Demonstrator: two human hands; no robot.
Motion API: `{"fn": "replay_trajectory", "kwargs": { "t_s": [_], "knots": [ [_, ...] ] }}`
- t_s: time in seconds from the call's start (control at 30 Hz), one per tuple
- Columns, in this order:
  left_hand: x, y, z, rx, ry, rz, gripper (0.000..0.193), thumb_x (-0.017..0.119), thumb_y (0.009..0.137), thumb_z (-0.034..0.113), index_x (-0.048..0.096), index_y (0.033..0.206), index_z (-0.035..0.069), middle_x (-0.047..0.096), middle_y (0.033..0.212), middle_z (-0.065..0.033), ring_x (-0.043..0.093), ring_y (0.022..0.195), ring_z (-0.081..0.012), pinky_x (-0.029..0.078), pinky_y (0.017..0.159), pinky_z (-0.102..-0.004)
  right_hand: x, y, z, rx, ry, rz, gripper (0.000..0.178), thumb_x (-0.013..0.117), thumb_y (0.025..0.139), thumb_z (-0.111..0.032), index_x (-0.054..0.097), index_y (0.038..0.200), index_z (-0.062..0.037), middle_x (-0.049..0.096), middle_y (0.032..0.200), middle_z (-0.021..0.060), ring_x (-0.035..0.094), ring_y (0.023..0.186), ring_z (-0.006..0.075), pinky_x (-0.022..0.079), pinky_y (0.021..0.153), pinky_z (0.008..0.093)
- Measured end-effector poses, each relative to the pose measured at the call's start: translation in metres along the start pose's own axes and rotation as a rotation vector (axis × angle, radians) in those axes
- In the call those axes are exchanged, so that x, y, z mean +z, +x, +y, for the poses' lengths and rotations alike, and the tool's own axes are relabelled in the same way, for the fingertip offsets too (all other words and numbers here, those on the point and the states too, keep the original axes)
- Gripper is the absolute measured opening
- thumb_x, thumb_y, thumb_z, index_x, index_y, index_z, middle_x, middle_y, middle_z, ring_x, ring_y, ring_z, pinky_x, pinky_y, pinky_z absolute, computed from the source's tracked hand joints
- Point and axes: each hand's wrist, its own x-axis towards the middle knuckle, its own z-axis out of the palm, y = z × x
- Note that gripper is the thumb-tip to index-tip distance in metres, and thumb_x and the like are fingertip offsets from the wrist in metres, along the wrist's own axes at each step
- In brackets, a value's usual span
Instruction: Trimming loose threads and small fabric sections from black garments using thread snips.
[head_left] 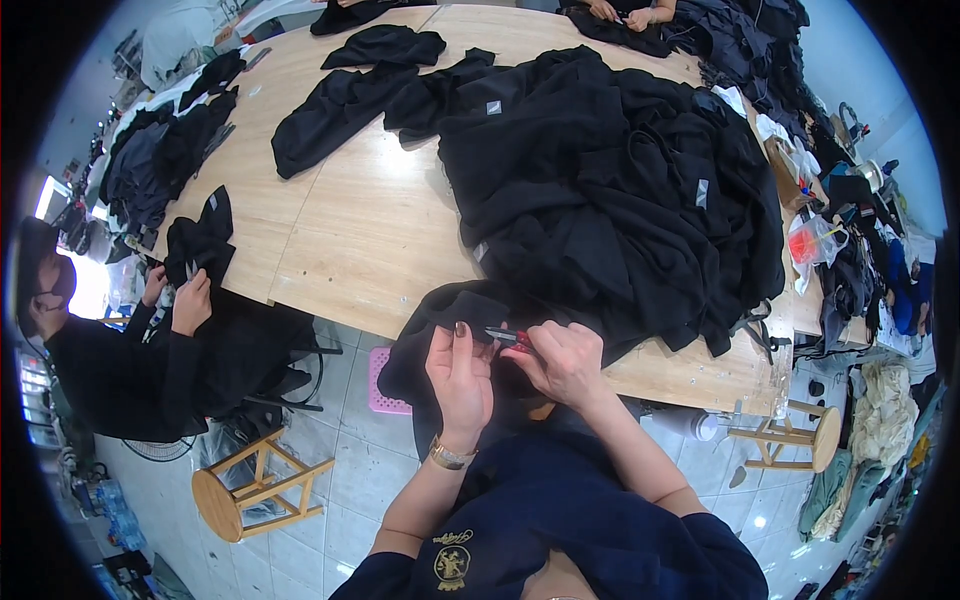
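Observation:
My right hand (565, 362) is closed round small red-handled thread snips (517, 340), whose metal blades point left toward my left hand. My left hand (460, 385), with a watch at the wrist, pinches part of a black garment (445, 306) at the table's front edge. The bit of cloth between the fingers is partly hidden, and any thread there is too small to make out. Part of this garment hangs over the edge toward my lap. Just beyond my hands a large heap of black garments (610, 165), some with small pale labels, covers the table.
More black garments (340, 105) lie across the wooden table (370, 230). At the left a person (120, 350) works on black cloth; another person's hands (640, 15) show at the far side. Wooden stools (220, 505) stand on both sides, and a drink cup (805, 243) sits at the right.

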Motion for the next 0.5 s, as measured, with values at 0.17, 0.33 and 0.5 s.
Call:
{"fn": "replay_trajectory", "kwargs": {
  "t_s": [0.17,0.33,0.5],
  "knots": [
    [-0.0007,-0.0007,-0.0004,0.012,0.027,-0.001,0.022,0.042,0.097,0.017,0.052,0.109,0.001,0.060,0.101,-0.0102,0.062,0.091,-0.0187,0.051,0.086,-0.0347,0.0002,0.0005,0.0006,-0.011,-0.005,0.007,0.030,0.070,0.075,-0.034,0.053,0.067,-0.0101,0.046,0.056,0.0030,0.046,0.046,0.0188,0.033,0.046,0.0295],
    [-0.0023,-0.0013,-0.0032,0.025,0.037,-0.021,0.022,0.042,0.098,0.016,0.052,0.109,0.001,0.060,0.100,-0.0105,0.061,0.091,-0.0184,0.051,0.085,-0.0347,0.0016,0.0012,0.0006,-0.021,-0.013,0.022,0.031,0.067,0.077,-0.036,0.052,0.067,-0.0113,0.045,0.055,0.0020,0.047,0.046,0.0169,0.032,0.046,0.0288],
    [-0.0036,-0.0024,-0.0028,0.018,0.077,-0.026,0.021,0.041,0.098,0.016,0.052,0.109,0.002,0.061,0.100,-0.0096,0.061,0.091,-0.0170,0.050,0.084,-0.0329,-0.0003,0.0037,-0.0018,-0.019,-0.003,0.016,0.028,0.069,0.077,-0.032,0.054,0.069,-0.0094,0.047,0.056,0.0024,0.049,0.047,0.0188,0.035,0.045,0.0301]
  ]
}}
